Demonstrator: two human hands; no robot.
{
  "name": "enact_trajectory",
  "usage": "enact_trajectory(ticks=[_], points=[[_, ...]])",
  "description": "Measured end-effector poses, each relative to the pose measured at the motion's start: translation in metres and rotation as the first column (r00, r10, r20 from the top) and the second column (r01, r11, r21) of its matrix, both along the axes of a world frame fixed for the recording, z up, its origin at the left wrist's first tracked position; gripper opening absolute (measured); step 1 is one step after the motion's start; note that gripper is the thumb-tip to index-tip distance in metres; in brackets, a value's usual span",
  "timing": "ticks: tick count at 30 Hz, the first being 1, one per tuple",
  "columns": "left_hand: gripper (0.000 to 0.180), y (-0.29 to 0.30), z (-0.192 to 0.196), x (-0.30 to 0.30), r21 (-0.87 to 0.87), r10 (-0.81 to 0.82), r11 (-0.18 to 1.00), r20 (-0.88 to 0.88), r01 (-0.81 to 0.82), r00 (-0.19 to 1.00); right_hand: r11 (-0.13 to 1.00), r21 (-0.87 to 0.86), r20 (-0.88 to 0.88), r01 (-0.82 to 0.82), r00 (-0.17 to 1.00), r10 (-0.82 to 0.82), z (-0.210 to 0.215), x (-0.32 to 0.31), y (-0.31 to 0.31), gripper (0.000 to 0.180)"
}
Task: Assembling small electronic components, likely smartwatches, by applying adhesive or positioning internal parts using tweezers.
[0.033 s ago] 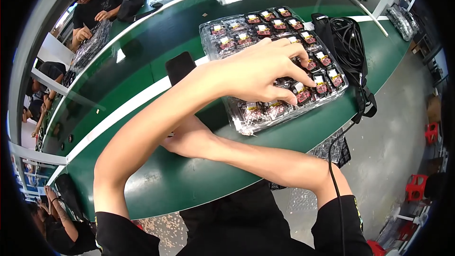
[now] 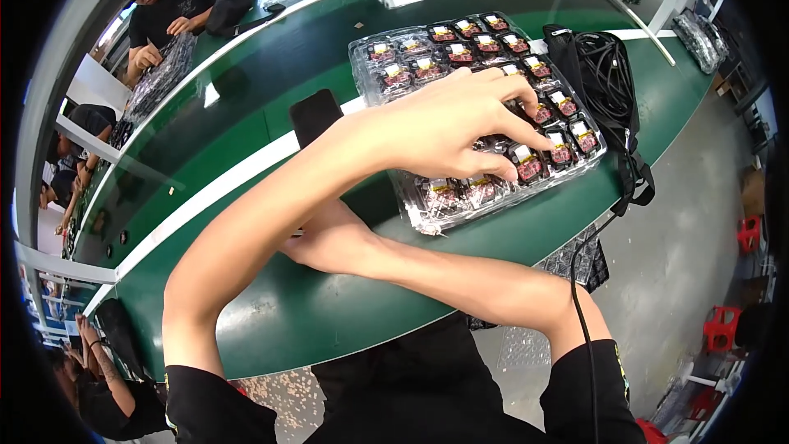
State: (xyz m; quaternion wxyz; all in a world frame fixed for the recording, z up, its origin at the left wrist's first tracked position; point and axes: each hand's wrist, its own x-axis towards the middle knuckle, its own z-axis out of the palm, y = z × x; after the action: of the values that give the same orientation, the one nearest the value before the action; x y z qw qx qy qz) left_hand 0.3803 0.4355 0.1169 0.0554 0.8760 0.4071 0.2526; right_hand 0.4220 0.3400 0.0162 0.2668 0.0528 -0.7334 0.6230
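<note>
My left hand (image 2: 464,119) reaches across to the right over a clear plastic tray (image 2: 359,62). Its fingers are spread, with the thumb and index fingertips down at the small packages in the tray's near right part. Nothing is seen gripped in it. Each small package (image 2: 584,140) is dark, with a white and yellow top and a red-patterned lower part; they sit in rows. Beneath the left forearm, my right arm crosses to the left. My right hand (image 2: 335,240) is low over the green table, its fingers hidden by the left forearm. A small dark bit shows beside it.
A black, phone-like slab (image 2: 315,112) lies beyond my left forearm. Right of the tray lies a black bag (image 2: 588,74) with coiled cable; a strap hangs over the edge of the green table (image 2: 271,321). A co-worker (image 2: 177,4) sits across the table. Red stools (image 2: 722,329) stand right.
</note>
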Motion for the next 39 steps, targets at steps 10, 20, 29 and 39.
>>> enact_trajectory(ticks=[10,20,29,39], points=[[0.043,-0.125,-0.01,-0.149,0.023,0.598,0.792,0.171,-0.61,0.783,0.976,0.213,0.11,0.037,0.992,-0.062,0.007,0.0,0.002,0.016],[0.032,-0.455,-0.09,-0.352,0.211,0.931,-0.364,0.044,-0.907,-0.363,0.957,0.289,0.155,0.024,0.985,-0.071,0.012,0.001,-0.006,0.014],[0.048,-0.549,-0.124,-0.39,0.121,0.728,-0.681,0.214,-0.722,-0.651,0.937,0.346,0.191,0.048,0.974,-0.121,0.015,0.001,-0.004,0.013],[0.061,-0.405,-0.1,-0.261,-0.076,0.942,0.2,0.289,-0.977,0.17,0.993,0.008,0.33,0.117,0.937,-0.113,0.002,0.001,0.007,0.013]])
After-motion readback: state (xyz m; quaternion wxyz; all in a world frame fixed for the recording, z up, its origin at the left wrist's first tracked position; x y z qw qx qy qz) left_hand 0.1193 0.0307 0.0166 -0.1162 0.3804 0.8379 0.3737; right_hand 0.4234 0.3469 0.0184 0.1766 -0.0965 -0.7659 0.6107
